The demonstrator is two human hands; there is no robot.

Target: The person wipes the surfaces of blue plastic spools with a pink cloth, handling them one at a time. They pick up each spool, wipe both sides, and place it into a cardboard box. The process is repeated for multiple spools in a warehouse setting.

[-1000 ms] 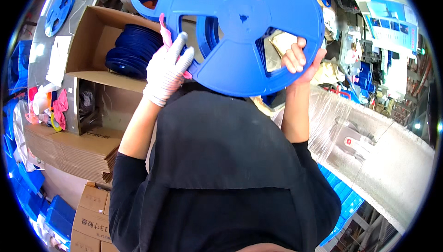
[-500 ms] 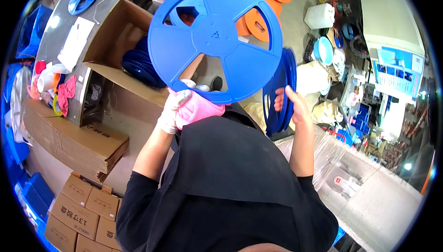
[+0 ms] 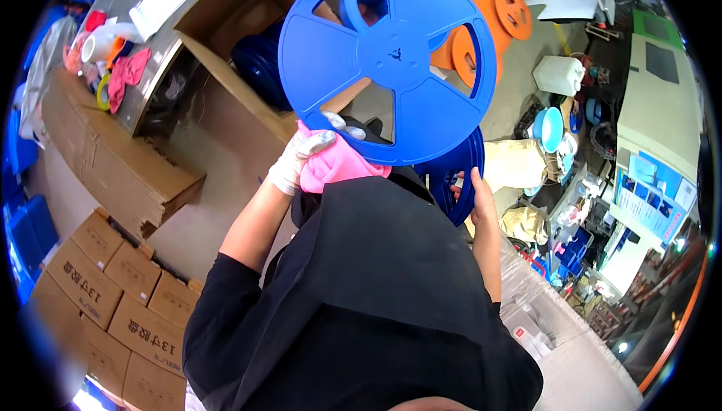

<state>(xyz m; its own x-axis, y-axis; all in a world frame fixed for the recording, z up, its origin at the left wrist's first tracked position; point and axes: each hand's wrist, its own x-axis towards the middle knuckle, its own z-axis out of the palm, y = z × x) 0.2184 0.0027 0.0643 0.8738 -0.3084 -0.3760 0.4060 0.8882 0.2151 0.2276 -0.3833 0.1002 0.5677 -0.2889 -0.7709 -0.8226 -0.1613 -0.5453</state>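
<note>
A large bright blue plastic reel [image 3: 395,61] with cut-out windows stands in front of me, tilted toward me. My left hand [image 3: 299,157], in a white glove, is closed on its lower rim, with gloved fingertips showing through a window. A pink cloth [image 3: 340,164] is bunched under that hand, against the reel's lower edge. To the right and lower, my bare right hand [image 3: 483,199] grips the edge of a darker blue reel [image 3: 472,159]. Its thumb lies on the outer side and its fingers on the inner side. The bright reel partly hides this darker one.
An open cardboard box [image 3: 226,72] at the left holds dark blue reels [image 3: 259,65]. Flattened cartons [image 3: 120,159] and stacked closed boxes [image 3: 124,302] lie lower left. Orange reels [image 3: 513,12] are beyond the blue one. A white jug [image 3: 558,75] stands at the right.
The view has swung, so the surroundings sit differently. My right hand, its thumb and fingers spread beside the darker reels before, has closed on a reel's edge. The left hand keeps its hold.
</note>
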